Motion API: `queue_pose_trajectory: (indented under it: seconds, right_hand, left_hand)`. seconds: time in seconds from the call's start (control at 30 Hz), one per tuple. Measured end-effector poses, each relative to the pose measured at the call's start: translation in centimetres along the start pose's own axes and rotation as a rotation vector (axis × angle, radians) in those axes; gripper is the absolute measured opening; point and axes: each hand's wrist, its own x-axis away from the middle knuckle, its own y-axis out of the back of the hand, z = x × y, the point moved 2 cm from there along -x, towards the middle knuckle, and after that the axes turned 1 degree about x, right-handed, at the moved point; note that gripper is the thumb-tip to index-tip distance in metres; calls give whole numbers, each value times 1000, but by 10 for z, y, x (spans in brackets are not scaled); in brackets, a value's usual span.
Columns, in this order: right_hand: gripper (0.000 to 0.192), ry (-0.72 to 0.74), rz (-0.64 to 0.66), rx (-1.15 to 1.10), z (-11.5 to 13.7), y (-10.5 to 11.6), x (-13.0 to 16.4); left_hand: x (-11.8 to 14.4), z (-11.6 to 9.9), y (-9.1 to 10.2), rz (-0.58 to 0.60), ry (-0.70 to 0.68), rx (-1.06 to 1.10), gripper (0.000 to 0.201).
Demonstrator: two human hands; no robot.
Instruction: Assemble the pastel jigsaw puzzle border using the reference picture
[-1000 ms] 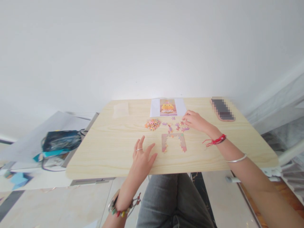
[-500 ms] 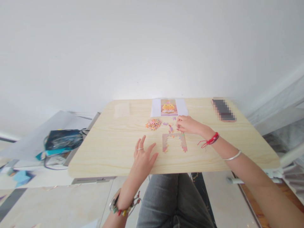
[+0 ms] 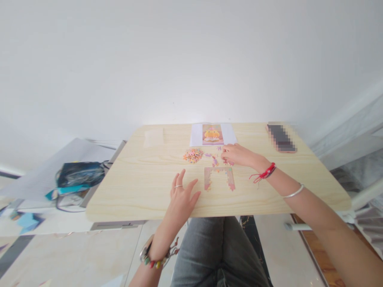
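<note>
My left hand (image 3: 183,195) rests on the table with its fingers apart, holding nothing, left of the partly joined jigsaw puzzle (image 3: 207,179). That puzzle is a pink frame shape, open toward me. Just beyond it, my right hand (image 3: 236,154) bends its fingers down among loose purple and pink puzzle pieces (image 3: 214,161). Whatever lies between those fingertips is too small and hidden to make out. A heap of mixed puzzle pieces (image 3: 193,156) sits to the left of the loose ones. Behind them lies a printed picture sheet (image 3: 196,134) with a yellow figure.
A phone (image 3: 281,138), blurred out, lies at the table's back right. Near the back left is a pale, clear-looking packet (image 3: 153,137). The wooden table (image 3: 128,187) meets a white wall. Left of it, a dark bag (image 3: 79,175) rests on a lower surface.
My right hand has shifted very slightly among the loose pieces, fingers still bent down. My left hand stays nearly where it was. The puzzle looks the same.
</note>
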Motion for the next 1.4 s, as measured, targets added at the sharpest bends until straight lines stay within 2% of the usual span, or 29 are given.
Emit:
queue_pose_trajectory:
  seconds: [0.13, 0.3, 0.53, 0.67, 0.8, 1.2, 1.4]
  right_hand:
    - [11, 20, 45, 92, -1, -2, -2]
    - [8, -54, -13, 138, 6, 1, 4]
    - [14, -57, -154, 150, 50, 8, 51]
    - [11, -90, -160, 133, 78, -4, 79]
    - [8, -160, -141, 157, 95, -17, 89]
    - [6, -219, -138, 198, 103, -16, 85]
    - [7, -216, -155, 203, 103, -15, 85]
  left_hand:
    - [0, -1, -1, -2, 1, -9, 29]
    - [1, -2, -1, -9, -11, -19, 28]
    - [5, -9, 2, -6, -31, -7, 29]
    - [8, -23, 1, 57, -55, 21, 31]
    - [10, -37, -1, 71, -68, 40, 32]
    - [19, -62, -6, 91, -128, 54, 31]
    - [18, -59, -5, 79, -124, 46, 33]
